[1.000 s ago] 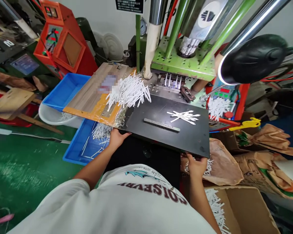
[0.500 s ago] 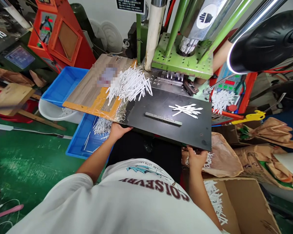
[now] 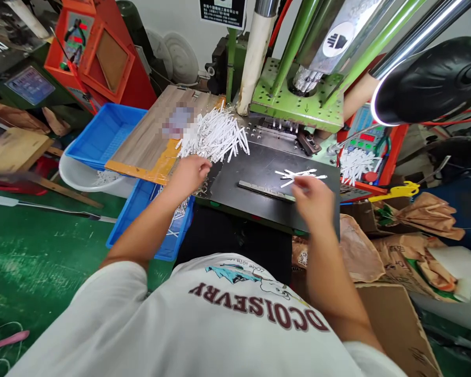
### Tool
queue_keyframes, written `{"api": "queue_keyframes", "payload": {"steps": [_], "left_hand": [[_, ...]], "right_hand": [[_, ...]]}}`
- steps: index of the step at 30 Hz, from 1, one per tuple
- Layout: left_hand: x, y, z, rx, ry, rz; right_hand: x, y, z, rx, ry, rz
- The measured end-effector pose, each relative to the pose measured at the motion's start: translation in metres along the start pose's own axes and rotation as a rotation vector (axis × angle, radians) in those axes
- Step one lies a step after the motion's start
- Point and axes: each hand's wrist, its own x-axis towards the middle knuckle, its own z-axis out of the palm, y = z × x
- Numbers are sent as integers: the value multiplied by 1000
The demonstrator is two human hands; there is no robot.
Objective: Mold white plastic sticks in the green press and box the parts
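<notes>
My left hand [image 3: 192, 177] is over the front corner of the board, just in front of a big heap of white strips [image 3: 220, 133]. Its fingers are curled in, with nothing visible in them. My right hand [image 3: 314, 201] hovers over the black metal plate [image 3: 235, 167], smeared by motion. Its fingertips are close to a small pile of white strips [image 3: 288, 175] and partly cover it. Whether they touch the strips I cannot tell. A grey notched bar [image 3: 259, 189] lies on the plate, its right end beside my right hand.
Behind the plate stands a green press [image 3: 298, 107] with a metal die [image 3: 277, 128]. A black lamp [image 3: 432, 81] hangs at the right, above an orange control box [image 3: 394, 162] with more strips. Blue bins [image 3: 105, 133] are at the left, a cardboard box [image 3: 392, 324] at the lower right.
Both hands have left the plate's front edge and come up over the work surface, the left toward the big heap, the right toward the small pile. The view has shifted slightly.
</notes>
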Motion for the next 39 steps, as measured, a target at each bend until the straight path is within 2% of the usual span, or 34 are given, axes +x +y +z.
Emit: {"api": "queue_keyframes", "payload": {"steps": [2,4,6,9,12,15,20,23,26,29,32,39], "left_hand": [[45,6,20,48,48,-17],[76,6,42,69,79,-41],[90,2,58,84,111,-68],[90,1,67,58,119,-120],[84,11,66,26,86,-165],[78,26,60,100,58,-182],[60,35,44,149,12,-134],[45,41,43,-77,9,-67],[32,60,58,-358,-43,16],[25,86,81,-457,-63,111],[26,100,97,-444,-92,149],[23,101,103,-416,-79,160]], "right_hand": [[40,-45,44,31,-195,-75],[71,-86,85,-9,-297,-62],[91,-116,114,-91,-342,1],[101,-137,131,-186,-359,71],[99,-136,123,-251,-360,93],[96,-121,104,-352,-390,113],[81,-66,62,-419,-373,115],[59,-28,33,-320,-343,69],[30,-6,14,-98,-270,55],[5,0,11,133,-185,31],[-10,0,17,205,-135,-31],[-24,3,22,181,-85,-96]]}}
